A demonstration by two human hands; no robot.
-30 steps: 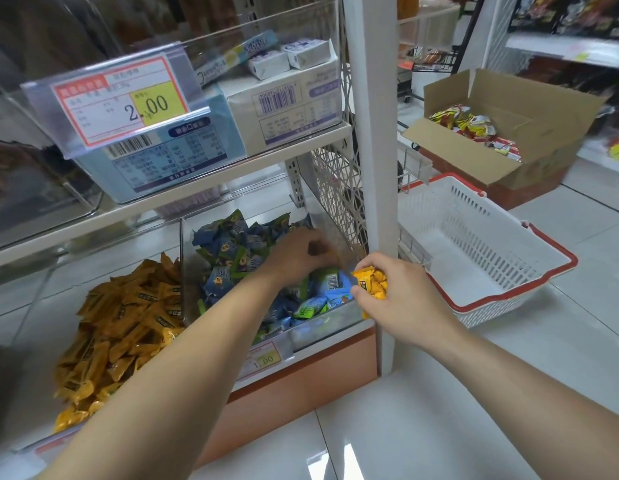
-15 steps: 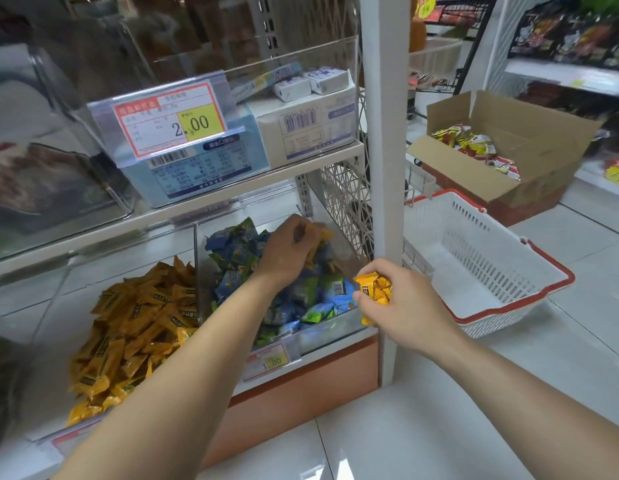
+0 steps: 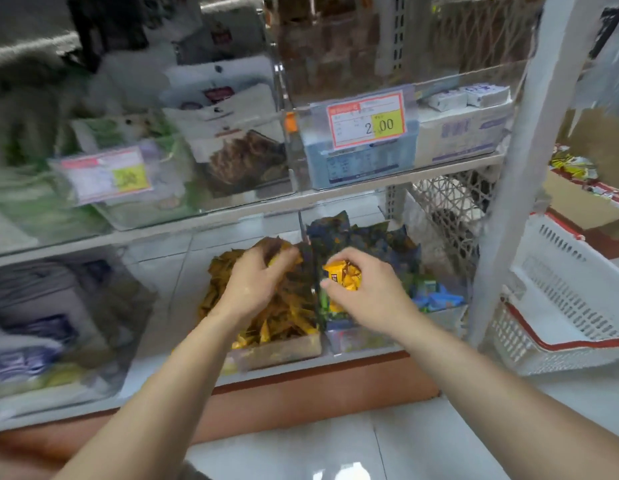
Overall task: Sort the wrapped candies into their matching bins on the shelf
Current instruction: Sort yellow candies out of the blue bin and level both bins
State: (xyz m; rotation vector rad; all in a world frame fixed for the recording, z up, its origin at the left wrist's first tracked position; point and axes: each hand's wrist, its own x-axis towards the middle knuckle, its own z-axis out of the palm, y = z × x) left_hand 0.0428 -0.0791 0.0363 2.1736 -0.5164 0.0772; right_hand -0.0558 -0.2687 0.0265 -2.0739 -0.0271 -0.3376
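Two clear bins sit side by side on the bottom shelf. The left bin (image 3: 283,351) holds a heap of yellow-orange wrapped candies (image 3: 280,317). The right bin (image 3: 443,318) holds blue and green wrapped candies (image 3: 436,296). My left hand (image 3: 256,285) hovers over the yellow heap with its fingers curled round a yellow candy. My right hand (image 3: 366,289) grips a bunch of yellow candies (image 3: 342,275) above the divider between the two bins. The view is blurred.
A shelf above carries boxes and a 2.00 price tag (image 3: 366,119). A white shelf post (image 3: 508,188) stands right of the bins. A white basket with red rim (image 3: 564,313) sits on the floor at right, a cardboard box (image 3: 578,199) behind it.
My left hand has moved from the blue-candy bin to over the yellow-candy bin. My right hand has moved left with its yellow candies, from beside the post to the divider. The view has swung left.
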